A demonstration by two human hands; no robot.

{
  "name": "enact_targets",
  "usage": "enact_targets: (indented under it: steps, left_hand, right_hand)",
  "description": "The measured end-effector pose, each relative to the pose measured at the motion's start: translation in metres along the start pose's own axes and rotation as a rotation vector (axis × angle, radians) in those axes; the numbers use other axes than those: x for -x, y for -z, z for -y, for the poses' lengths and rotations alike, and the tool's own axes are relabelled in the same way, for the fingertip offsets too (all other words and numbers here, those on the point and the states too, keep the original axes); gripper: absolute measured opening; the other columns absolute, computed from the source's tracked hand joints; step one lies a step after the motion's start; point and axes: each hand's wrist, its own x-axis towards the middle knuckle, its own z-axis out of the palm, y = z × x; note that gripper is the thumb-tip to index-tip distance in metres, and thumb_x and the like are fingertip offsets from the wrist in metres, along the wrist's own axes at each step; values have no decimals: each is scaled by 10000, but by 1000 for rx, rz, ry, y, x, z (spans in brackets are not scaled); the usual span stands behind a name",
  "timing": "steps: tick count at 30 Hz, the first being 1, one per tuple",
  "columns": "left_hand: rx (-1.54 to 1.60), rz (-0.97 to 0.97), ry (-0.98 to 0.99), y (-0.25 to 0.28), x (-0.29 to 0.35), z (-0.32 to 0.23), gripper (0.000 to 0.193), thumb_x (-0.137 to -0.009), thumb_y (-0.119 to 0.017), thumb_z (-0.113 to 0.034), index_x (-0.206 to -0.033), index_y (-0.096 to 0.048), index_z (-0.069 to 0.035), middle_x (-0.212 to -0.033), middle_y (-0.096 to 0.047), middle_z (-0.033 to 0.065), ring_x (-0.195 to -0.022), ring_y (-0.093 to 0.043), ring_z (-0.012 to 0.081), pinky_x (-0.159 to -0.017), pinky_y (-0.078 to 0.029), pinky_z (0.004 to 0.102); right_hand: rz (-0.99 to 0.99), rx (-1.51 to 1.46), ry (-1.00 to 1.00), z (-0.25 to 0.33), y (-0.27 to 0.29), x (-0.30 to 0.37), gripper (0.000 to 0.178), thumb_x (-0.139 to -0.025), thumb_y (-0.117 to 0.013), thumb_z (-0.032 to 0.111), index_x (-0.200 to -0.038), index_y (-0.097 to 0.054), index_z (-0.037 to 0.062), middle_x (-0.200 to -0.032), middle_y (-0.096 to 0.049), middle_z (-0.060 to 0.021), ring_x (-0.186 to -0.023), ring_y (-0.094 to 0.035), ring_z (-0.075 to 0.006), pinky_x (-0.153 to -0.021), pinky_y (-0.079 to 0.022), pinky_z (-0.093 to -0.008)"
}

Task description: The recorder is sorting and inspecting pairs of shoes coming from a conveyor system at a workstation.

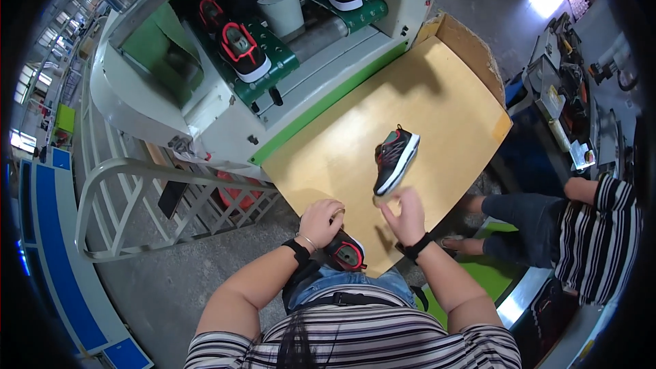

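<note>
A black sneaker with red trim and a white sole [396, 162] lies on its side on the tan board [328, 157]. My right hand [407, 217] is just below its toe, thumb and forefinger apart, the fingertips slightly blurred; whether they touch the sole is unclear. My left hand [321, 224] is curled over the front of a second sneaker [347, 254] at the board's near edge, close to my waist. That shoe's red-rimmed opening faces me, and its toe is hidden under the hand.
Beyond the board stands a pale machine [328, 68] with a green belt [263, 75] carrying several similar sneakers. A metal rail [130, 164] rises on the left. On the right, another person in a striped shirt [601, 239] is near a tool-laden bench [547, 89]. A cardboard side [471, 48] borders the board.
</note>
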Motion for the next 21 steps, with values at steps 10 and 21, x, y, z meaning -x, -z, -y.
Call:
enact_targets:
  steps: [10,21]
  left_hand:
    - [110,-74,49,-1,-3,1,207,-894,-576,-209,-1026,-647,-66,-1021,-647,126,-1013,-589,340,-901,-444,431]
    - [297,143,486,34,50,42,578,-857,-735,-388,-1222,-560,24,-1191,-557,227,-1084,-588,343,-970,-466,374]
  right_hand:
    - [-228,-175,-446,-12,-89,-86,1263,-631,-910,366,-1537,-102,16,-1530,-92,-399,-1446,-162,-488,-1177,-220,-447]
    - [-193,-621,-563,-93,26,-31,655,-847,-689,50,-1395,-332,48,-1059,-644,-145,-933,-624,-166,-816,-508,-281]
